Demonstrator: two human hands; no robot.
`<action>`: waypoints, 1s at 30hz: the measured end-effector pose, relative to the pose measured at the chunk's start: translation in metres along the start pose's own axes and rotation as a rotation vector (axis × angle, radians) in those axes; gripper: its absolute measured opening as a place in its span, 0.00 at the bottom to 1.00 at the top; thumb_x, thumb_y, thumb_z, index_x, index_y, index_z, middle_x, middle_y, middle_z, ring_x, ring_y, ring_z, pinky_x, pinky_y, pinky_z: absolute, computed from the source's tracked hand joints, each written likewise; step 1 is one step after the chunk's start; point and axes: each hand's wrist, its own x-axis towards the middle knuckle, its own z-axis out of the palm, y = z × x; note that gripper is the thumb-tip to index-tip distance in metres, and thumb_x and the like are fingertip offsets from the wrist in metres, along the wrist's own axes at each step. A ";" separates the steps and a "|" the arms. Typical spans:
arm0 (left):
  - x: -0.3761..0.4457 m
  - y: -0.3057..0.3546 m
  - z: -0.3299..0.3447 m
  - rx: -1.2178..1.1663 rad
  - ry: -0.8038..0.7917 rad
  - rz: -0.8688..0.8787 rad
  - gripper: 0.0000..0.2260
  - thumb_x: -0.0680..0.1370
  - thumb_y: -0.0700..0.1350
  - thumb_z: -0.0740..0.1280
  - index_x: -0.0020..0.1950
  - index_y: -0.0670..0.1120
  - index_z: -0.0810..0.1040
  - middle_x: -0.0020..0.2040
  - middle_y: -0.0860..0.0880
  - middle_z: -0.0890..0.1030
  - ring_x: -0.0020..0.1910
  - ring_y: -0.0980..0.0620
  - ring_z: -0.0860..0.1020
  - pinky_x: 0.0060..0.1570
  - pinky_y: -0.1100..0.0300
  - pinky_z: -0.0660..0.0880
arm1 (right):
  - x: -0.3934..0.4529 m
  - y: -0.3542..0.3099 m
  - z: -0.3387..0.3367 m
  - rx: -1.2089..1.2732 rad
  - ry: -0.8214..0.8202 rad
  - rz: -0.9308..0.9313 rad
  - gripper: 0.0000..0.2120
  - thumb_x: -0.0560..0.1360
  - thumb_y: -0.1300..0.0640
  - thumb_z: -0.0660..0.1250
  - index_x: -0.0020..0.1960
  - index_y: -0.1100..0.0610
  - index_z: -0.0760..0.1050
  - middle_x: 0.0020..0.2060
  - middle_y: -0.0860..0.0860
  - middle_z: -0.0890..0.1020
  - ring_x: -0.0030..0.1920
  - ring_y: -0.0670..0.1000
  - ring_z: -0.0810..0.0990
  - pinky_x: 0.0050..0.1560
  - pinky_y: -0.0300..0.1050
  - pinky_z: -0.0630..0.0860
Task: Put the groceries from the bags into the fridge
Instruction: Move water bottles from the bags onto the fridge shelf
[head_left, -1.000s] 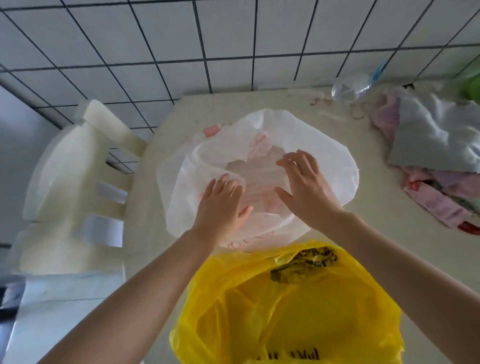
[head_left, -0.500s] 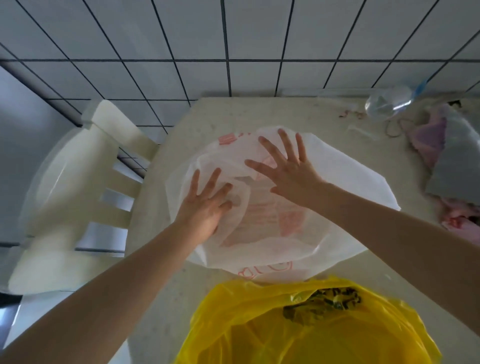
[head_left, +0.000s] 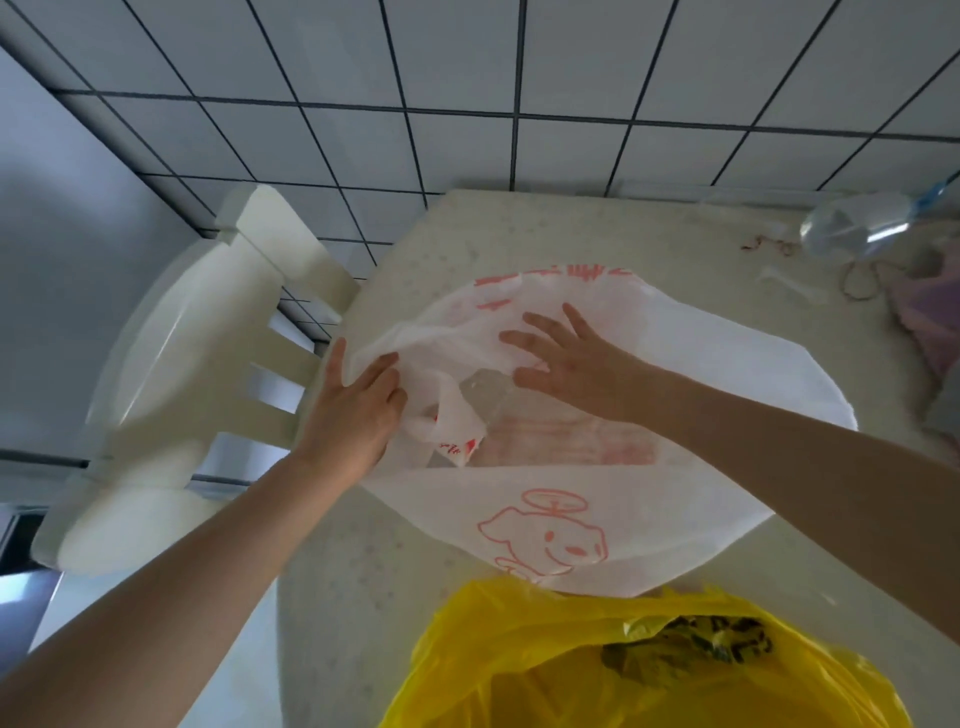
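White bag (head_left: 597, 499) with a red dog drawing lies on the table (head_left: 332, 597), at the middle of it, with its mouth partly open. The left hand (head_left: 353, 410) rests on the bag's left edge with fingers straight and spread, a fold of film lying over them. The right hand (head_left: 576, 369) presses flat on the upper film, fingers apart. Inside the bag something clear and pale shows, but what it is cannot be told. The thin film may slip or tear if both hands pull apart too hard. Left of the bag the table edge is very near, and beside it stands a white chair (head_left: 171, 374). Below the bag a yellow bag (head_left: 545, 691) touches it, so free room is mostly above and to the right.
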 end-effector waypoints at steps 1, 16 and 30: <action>0.000 -0.001 -0.001 -0.014 -0.004 -0.015 0.13 0.60 0.35 0.76 0.42 0.39 0.81 0.48 0.42 0.81 0.62 0.44 0.78 0.68 0.30 0.51 | 0.001 0.003 0.001 -0.022 -0.025 0.010 0.19 0.70 0.61 0.64 0.61 0.54 0.73 0.68 0.61 0.72 0.66 0.70 0.71 0.58 0.78 0.66; -0.001 -0.038 0.020 -0.022 -0.385 -0.318 0.26 0.82 0.55 0.51 0.79 0.54 0.49 0.79 0.52 0.54 0.79 0.49 0.42 0.60 0.38 0.20 | 0.045 0.044 -0.008 0.006 -0.168 0.383 0.32 0.75 0.68 0.61 0.77 0.57 0.57 0.74 0.56 0.65 0.73 0.67 0.60 0.54 0.67 0.74; -0.010 -0.031 0.015 -0.646 -0.152 -0.605 0.15 0.77 0.39 0.63 0.64 0.42 0.74 0.60 0.42 0.78 0.57 0.39 0.76 0.50 0.49 0.72 | 0.052 0.042 0.008 0.251 -0.289 0.545 0.34 0.76 0.65 0.59 0.78 0.56 0.49 0.77 0.57 0.53 0.76 0.65 0.52 0.70 0.66 0.61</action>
